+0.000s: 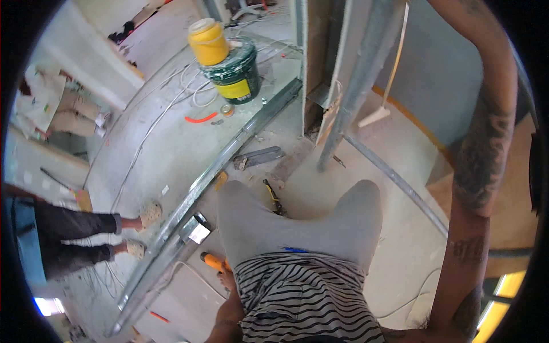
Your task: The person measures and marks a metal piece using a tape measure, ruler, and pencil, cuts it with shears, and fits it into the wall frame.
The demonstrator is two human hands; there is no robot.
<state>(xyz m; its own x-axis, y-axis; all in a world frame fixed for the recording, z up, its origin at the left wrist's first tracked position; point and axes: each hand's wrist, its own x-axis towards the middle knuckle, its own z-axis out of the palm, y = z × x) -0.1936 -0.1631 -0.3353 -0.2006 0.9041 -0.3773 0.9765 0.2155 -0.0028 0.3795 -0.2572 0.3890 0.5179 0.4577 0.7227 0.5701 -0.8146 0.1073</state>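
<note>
My left hand [226, 277] is down by my left hip, wrapped round an orange power tool [213, 262] whose lower part is hidden by the hand and my body. My right arm [483, 148] is raised along the right side, and its hand is beyond the top edge. A tall metal stud [360, 80] stands beside cut board edges [340, 97] in front of me. On the floor between my knees lies a black-and-yellow hand tool [274, 197]. Long metal channels [209, 174] lie to my left, with a short metal piece [194, 228] beside them.
A yellow bucket [207, 43] sits on a green bucket [231, 80] among white cables [146, 146]. One person's dark-trousered legs [74, 234] are at the left; another person [63, 106] is farther back. A long-handled white tool [374, 116] leans at the right near a metal bar [400, 188].
</note>
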